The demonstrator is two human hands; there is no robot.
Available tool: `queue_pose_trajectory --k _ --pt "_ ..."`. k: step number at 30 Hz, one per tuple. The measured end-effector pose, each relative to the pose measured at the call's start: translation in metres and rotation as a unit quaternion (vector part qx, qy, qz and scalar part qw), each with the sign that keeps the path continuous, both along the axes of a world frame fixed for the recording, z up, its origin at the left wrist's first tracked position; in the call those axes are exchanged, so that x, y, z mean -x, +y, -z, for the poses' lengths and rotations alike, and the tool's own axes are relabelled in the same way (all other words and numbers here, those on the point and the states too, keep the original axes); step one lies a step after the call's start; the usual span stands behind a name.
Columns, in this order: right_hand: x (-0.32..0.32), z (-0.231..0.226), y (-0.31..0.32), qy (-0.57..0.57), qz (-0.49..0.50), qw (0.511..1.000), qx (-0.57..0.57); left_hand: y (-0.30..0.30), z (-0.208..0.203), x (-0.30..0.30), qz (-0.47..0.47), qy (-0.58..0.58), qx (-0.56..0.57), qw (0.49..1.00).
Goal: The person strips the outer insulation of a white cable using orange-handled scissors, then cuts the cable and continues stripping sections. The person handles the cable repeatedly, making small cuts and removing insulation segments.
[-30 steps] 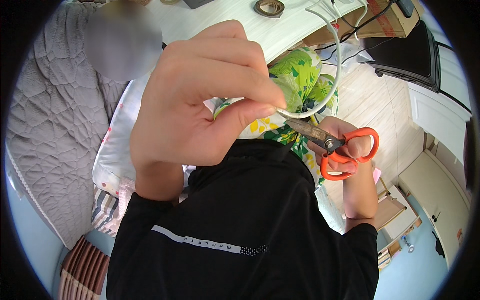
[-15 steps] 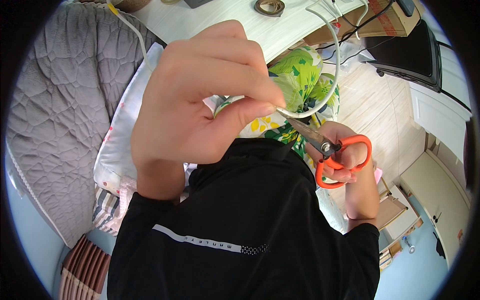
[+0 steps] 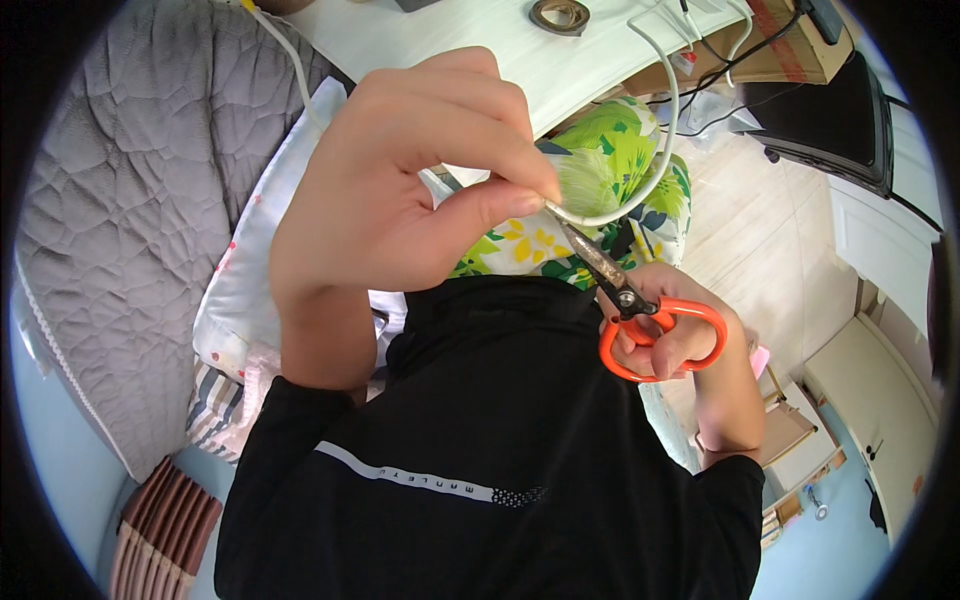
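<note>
Between the thumb and forefinger of my left hand [image 3: 420,170] is pinched the end of a white cable [image 3: 668,135]. From there the cable curves right and up to the table. My right hand [image 3: 680,330] grips a pair of scissors [image 3: 624,300] with orange handles, its fingers through the loops. The dark blades look nearly closed and point up and left. Their tips are at the cable, just beside my left fingertips; whether they touch it I cannot tell. The part of the cable inside the pinch is hidden.
A white table [image 3: 440,30] stands ahead, with a roll of brown tape [image 3: 560,15] on it. A cardboard box [image 3: 770,50] and black cords are at the far right. To the left lies a grey quilted cover [image 3: 140,200]. Patterned green fabric [image 3: 620,160] covers my legs.
The scissors have turned more upright, and their handles have shifted left and slightly down. The blades look more closed. My left hand keeps its pinch on the cable.
</note>
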State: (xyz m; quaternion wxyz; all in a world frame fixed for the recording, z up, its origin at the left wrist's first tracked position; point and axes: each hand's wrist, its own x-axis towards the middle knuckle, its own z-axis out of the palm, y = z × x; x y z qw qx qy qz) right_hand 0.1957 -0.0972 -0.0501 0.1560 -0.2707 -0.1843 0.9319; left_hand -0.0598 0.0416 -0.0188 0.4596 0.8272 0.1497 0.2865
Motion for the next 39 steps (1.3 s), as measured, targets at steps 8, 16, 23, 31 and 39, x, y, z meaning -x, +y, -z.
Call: queue_pose_trajectory --k 8,16,23,31,39 --pt "0.018 0.016 -0.018 0.09 0.026 0.995 -0.026 -0.001 -0.001 0.004 0.034 -0.017 0.032 0.999" --pt "0.022 0.017 -0.02 0.171 0.037 0.983 0.055 -0.002 0.003 0.001 0.034 -0.018 0.021 0.999" --pt "0.012 0.025 -0.015 0.184 -0.004 0.981 0.057 -0.001 0.006 -0.003 0.08 -0.047 0.063 0.994" --pt "0.01 0.02 -0.007 0.195 -0.024 0.978 0.068 0.004 0.008 -0.006 0.142 -0.073 0.086 0.983" --pt "0.01 0.02 -0.002 0.189 -0.047 0.979 0.056 0.002 0.015 -0.013 0.182 -0.133 0.152 0.962"
